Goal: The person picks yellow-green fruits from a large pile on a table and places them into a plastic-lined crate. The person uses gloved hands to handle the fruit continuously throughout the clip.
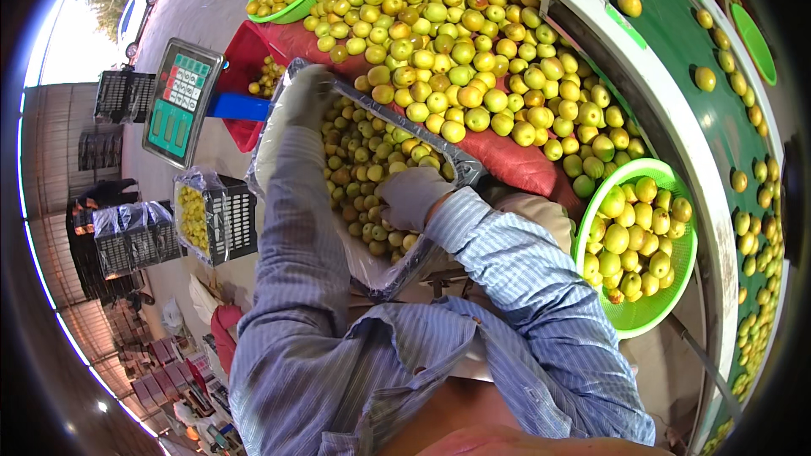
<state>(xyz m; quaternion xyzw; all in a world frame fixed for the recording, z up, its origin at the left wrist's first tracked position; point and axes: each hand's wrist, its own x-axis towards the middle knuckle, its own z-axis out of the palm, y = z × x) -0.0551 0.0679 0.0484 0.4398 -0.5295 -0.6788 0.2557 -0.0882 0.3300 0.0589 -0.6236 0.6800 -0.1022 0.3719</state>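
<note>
A crate with a film-covered dark rim [396, 119] stands before me, filled with yellow-green jujubes [361, 158]. My right hand [415, 197], in a pale glove, rests on the fruit near the crate's right side. Its fingers point down among the jujubes, and whether they grip any is hidden. At the crate's far left corner is my left hand [309, 94], also gloved and blurred; its fingers cannot be made out. Behind the crate, a large heap of jujubes [437, 44] lies on red sacking [507, 158].
A green basket [687, 266] of jujubes is by my right elbow. Beyond it curves a green conveyor belt [716, 120] carrying fruit. To the left are a scale display [180, 101], a red basin [237, 120] and a film-wrapped black crate [231, 221]. Another green basket [304, 3] stands at the back.
</note>
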